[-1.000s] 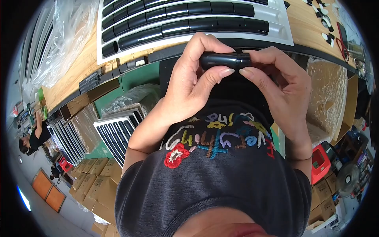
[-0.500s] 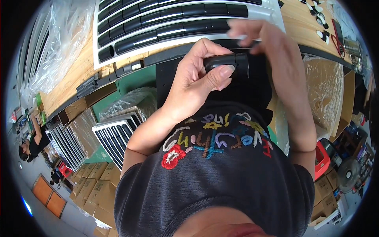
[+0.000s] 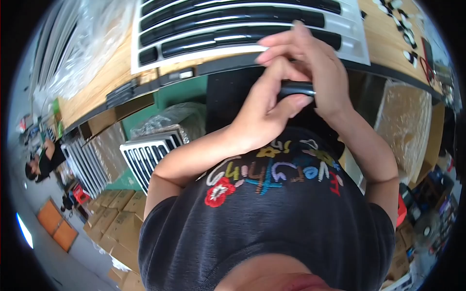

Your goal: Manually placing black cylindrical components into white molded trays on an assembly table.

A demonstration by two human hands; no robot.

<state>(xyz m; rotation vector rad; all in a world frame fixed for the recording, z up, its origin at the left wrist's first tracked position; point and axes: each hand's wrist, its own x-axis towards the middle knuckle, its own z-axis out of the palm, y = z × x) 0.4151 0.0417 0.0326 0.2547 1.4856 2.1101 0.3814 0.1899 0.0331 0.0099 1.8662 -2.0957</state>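
My left hand [image 3: 266, 109] is wrapped round a short, glossy black cylinder [image 3: 297, 88], held above my lap in front of the table edge. The palm of my right hand [image 3: 326, 72] meets the cylinder's right end, its fingers stretched out over the fingers of my left hand. That end of the cylinder is hidden behind the palm. Just beyond both hands, a white tray [image 3: 358, 47] lies on the table, with rows of similar black cylinders [image 3: 213, 41] in its grooves.
The wooden table [image 3: 90, 99] has a dark front edge. Clear plastic wrap [image 3: 80, 63] lies at its left, small black and white parts [image 3: 405, 36] at its right. Stacked filled trays [image 3: 148, 155] and cardboard boxes [image 3: 121, 233] stand at left. A person [image 3: 46, 162] is farther off.
My right hand has come down and left, from blurred motion beside the cylinder to its palm against the cylinder's end. My left hand and the cylinder have shifted slightly right; the view has shifted too.
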